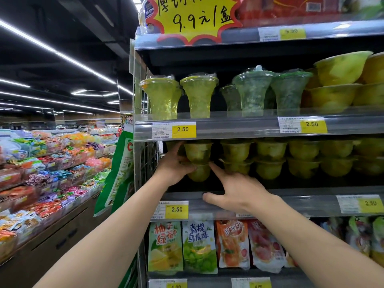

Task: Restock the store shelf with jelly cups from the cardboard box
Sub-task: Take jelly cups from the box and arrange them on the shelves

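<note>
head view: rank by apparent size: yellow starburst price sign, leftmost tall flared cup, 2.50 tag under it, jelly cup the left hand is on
1. yellow starburst price sign, cropped at the frame top
2. leftmost tall flared cup
3. and 4. 2.50 tag and jelly cup, too close to rank; the left hand partly covers the cup.

Yellow-green jelly cups (198, 161) at centre; yellow price tags (184, 129); red-edged yellow sign (194, 17) at 12 o'clock; multicoloured candy bins (47, 163) at 9 o'clock.

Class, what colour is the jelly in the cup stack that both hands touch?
Yellow-green jelly in clear cups, best seen in the head view.
</note>
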